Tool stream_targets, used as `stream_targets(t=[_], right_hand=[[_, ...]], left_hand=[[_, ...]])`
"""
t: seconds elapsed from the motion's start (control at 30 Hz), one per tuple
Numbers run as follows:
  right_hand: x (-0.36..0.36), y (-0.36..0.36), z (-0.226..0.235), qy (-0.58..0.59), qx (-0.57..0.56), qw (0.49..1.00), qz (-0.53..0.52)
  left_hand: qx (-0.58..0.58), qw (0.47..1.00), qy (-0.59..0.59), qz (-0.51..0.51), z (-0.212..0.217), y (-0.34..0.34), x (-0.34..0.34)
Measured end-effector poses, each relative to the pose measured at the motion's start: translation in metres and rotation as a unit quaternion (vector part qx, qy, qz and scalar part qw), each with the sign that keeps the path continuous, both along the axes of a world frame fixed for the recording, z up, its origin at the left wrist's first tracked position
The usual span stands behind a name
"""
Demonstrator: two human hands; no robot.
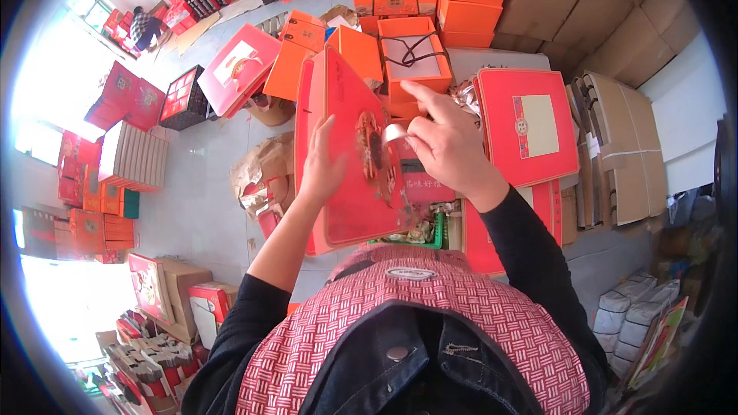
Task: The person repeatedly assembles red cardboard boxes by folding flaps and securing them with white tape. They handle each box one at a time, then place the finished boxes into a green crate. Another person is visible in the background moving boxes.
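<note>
A large red gift-box panel [338, 207] with a printed picture stands tilted in front of me, and its lower part is blurred. My left hand [323, 165] lies along the panel's left side with its fingers stretched out. Over the right side of the panel, my right hand [446, 138] pinches a small curled whitish strip [394, 133] between thumb and fingers, its index finger pointing up and left. Whether the strip touches the panel I cannot tell. Just beyond the right hand sits an open orange box [415, 69] with a dark cord across its pale inside.
Red flat boxes [538, 100] are stacked at the right, beside strapped cardboard sheets [626, 146]. Orange cartons [469, 0] rise at the back. Crumpled brown paper [261, 157] lies at the left. Red box stacks [123, 100] line the left floor; a person [142, 28] crouches far left.
</note>
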State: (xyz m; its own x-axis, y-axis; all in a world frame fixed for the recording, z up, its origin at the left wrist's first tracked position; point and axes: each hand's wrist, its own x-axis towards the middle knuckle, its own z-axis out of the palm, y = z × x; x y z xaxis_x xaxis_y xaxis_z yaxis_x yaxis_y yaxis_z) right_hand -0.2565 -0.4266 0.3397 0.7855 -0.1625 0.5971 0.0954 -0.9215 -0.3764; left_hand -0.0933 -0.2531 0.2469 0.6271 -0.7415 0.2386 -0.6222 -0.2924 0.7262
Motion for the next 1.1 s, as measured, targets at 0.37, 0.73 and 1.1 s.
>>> stream_targets(t=[0.37,0.73,1.1], right_hand=[[0.042,0.038,-0.022,0.149,-0.270,0.942,0.130],[0.075,0.075,-0.078,0.121,-0.201,0.967,0.103],[0.068,0.074,-0.067,0.111,-0.183,0.970,0.115]], left_hand=[[-0.215,0.895,0.380,-0.091,0.000,0.000,-0.006],[-0.218,0.798,0.561,-0.040,-0.004,-0.003,0.000],[-0.194,0.816,0.521,-0.157,0.013,0.013,0.002]])
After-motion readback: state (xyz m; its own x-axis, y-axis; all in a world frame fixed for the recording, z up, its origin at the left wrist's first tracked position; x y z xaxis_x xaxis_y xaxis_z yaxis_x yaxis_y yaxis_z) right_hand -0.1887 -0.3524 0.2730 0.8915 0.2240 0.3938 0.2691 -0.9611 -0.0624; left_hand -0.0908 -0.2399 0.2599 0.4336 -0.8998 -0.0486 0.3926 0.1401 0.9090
